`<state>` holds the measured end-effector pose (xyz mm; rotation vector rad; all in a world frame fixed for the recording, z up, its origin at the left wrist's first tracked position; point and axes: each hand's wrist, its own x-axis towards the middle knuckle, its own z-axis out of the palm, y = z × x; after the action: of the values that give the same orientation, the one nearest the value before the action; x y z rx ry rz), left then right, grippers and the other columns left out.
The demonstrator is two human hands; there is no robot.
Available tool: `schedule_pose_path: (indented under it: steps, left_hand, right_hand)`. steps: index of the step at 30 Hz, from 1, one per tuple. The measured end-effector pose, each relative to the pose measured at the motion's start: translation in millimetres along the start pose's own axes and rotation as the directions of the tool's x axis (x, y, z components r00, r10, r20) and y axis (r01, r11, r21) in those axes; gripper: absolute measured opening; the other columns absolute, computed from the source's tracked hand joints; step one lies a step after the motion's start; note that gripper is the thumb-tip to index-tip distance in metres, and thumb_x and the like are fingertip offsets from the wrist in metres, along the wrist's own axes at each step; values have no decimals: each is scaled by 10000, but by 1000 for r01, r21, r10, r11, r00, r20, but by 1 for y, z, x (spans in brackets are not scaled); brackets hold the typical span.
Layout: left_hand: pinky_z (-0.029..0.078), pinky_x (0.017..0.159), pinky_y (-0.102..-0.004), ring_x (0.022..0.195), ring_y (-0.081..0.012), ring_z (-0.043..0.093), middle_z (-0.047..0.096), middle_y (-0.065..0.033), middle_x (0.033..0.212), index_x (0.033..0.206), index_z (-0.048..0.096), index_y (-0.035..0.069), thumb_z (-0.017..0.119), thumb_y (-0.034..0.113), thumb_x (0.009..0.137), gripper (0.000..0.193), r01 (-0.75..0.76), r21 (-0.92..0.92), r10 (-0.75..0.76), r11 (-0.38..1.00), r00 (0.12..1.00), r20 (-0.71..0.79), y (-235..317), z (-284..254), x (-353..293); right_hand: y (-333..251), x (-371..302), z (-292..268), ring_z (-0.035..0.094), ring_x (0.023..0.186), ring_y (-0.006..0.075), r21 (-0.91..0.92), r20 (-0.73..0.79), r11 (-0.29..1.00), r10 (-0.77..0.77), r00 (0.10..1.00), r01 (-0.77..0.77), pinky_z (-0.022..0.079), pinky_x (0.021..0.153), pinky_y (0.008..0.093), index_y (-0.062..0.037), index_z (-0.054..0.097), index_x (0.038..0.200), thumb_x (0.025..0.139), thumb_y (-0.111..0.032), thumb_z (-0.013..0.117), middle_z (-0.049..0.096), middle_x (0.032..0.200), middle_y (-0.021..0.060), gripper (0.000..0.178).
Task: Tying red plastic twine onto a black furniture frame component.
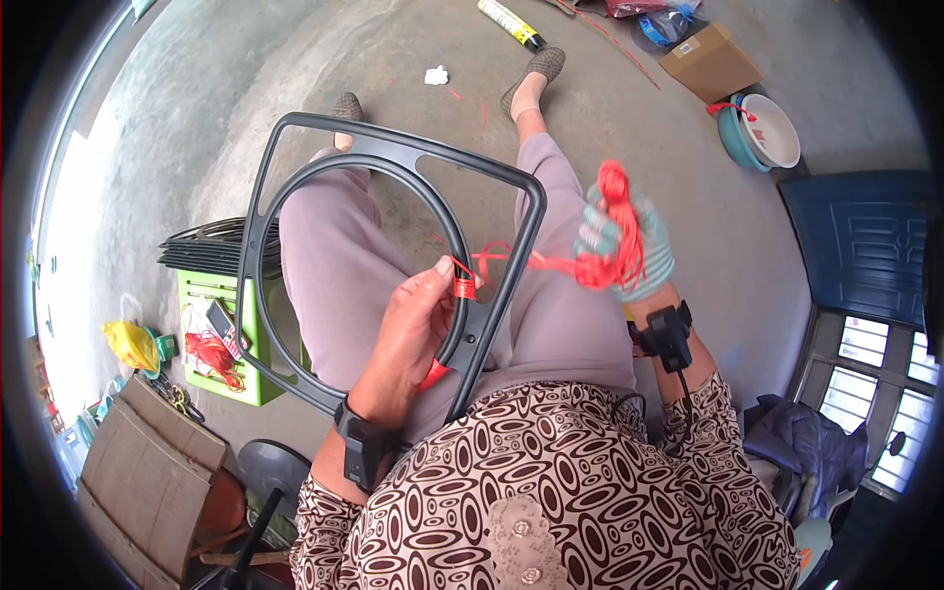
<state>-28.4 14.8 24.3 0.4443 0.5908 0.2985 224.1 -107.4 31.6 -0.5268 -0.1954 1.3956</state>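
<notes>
A black frame (354, 126), square outside with a round ring inside, rests tilted over my lap. My bare left hand (418, 307) is closed on the ring's right side, its thumb pressing near a band of red strip (465, 288) wrapped around it. From there a loose length of strip runs across to a red strip bundle (621, 224). My right hand (644, 246), in a striped grey-green glove, is closed around that bundle, out to the right of the frame. The glove is slightly blurred.
A lime-green stool (258, 382) at left carries a stack of black frames (218, 246), a phone and a red strip tangle (210, 356). A yellow-black can (511, 25) lies ahead. At right are a cardboard box (712, 63), basins (770, 133) and a blue door (857, 251).
</notes>
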Motion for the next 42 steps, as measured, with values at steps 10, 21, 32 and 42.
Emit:
schedule_pose_path:
  steps: [10, 21, 32, 42]
  left_hand:
    - [432, 568, -176, 616, -36, 546, 622, 22, 726, 846, 632, 63, 632, 153, 871, 93, -131, 62, 138, 990, 981, -134, -9, -1, 6]
    - [494, 653, -218, 672, -89, 596, 621, -37, 744, 830, 574, 49, 557, 84, 890, 71, -68, 62, 71, 996, 996, -48, -1, 13, 4]
    - [416, 557, -197, 658, -100, 591, 593, -12, 701, 834, 556, 81, 571, 106, 871, 48, -169, 179, 168, 969, 986, 16, -11, 4, 4]
    - [426, 528, -192, 590, -76, 551, 596, -4, 674, 792, 593, 82, 464, 324, 950, 316, -76, 186, 115, 980, 971, -210, -4, 7, 4]
  right_hand:
    - [-9, -39, -4, 555, 738, 180, -120, -118, 977, -191, 975, 177, 434, 604, 336, -57, 532, 997, 875, -425, 558, 571, 781, 41, 389]
    - [-40, -20, -50, 620, 764, 298, -81, -494, 990, -137, 858, 112, 533, 715, 444, -45, 537, 979, 913, -305, 532, 617, 848, 153, 268]
    - [54, 70, 34, 564, 885, 101, -565, 31, 796, 284, 958, -217, 471, 780, 248, -14, 564, 1137, 831, -254, 669, 612, 1007, 52, 402]
    - [98, 71, 21, 595, 1001, 203, -169, 142, 880, 467, 873, -444, 483, 889, 311, 48, 543, 1156, 942, -391, 454, 600, 1119, 141, 497]
